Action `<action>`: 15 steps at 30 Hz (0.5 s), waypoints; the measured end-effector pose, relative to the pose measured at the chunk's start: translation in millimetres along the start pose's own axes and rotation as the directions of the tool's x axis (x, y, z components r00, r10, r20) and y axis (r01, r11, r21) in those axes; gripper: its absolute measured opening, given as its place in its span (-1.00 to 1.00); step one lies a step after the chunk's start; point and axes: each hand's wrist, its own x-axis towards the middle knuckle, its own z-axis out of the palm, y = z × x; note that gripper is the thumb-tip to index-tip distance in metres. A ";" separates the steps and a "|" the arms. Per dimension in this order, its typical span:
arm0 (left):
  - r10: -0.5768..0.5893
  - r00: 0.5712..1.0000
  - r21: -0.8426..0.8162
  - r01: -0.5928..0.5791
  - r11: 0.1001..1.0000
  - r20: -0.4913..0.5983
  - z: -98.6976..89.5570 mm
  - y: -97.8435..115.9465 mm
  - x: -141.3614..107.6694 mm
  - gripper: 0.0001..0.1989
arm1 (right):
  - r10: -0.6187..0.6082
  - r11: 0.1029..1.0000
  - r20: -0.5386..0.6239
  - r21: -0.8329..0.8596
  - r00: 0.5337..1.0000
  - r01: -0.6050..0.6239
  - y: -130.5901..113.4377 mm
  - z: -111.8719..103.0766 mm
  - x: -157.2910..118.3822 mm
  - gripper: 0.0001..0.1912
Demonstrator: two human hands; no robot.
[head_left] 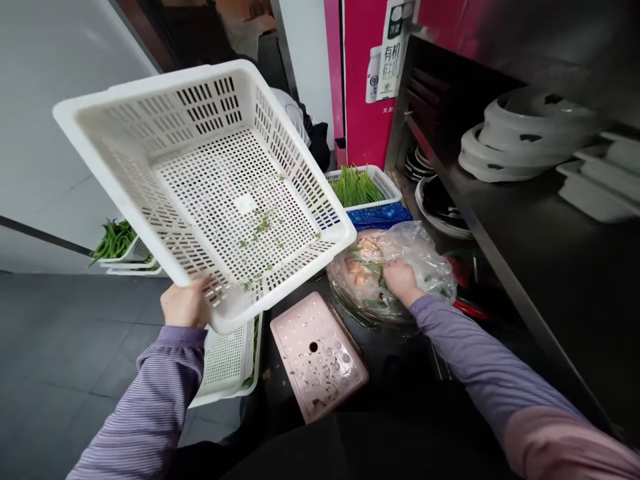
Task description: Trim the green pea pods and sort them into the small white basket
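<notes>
A large white plastic basket (210, 200) hangs tilted in the air, its inside facing me, with small green leaf scraps on its slotted bottom. My left hand (186, 303) is closed round its near left corner. To the right, my right hand (400, 279) is closed on a clear plastic bag (425, 257). Orange-pink and green contents show through the film, but I cannot make out what they are. A pink plastic stool (320, 357) stands just in front of me, its top strewn with dark scraps.
White basket of long green stalks (356, 187) stands behind the bag, beside blue plastic (380, 215). Green peppers (114, 240) fill a basket at left. Another white basket (227, 360) sits low near the stool. A metal shelf (530, 227) with white dishes (535, 130) edges the right side.
</notes>
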 end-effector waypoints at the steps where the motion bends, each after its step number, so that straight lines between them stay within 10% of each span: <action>1: -0.004 1.000 -0.012 0.004 1.000 -0.002 -2.2 -2.0 2.3 -0.58 | 0.009 1.000 0.017 0.005 1.000 -0.009 -8.3 7.0 1.7 -0.78; 8: -0.034 0.994 0.044 0.039 0.998 -0.103 -6.1 3.5 -3.0 -0.68 | 0.084 0.985 0.012 0.149 0.996 -0.085 -63.8 45.5 24.3 -0.66; 15: 0.056 0.996 0.122 -0.046 0.991 -0.074 -13.5 -15.9 11.9 -0.61 | -0.172 0.902 -0.152 0.372 0.973 0.217 -153.6 78.5 16.5 -0.39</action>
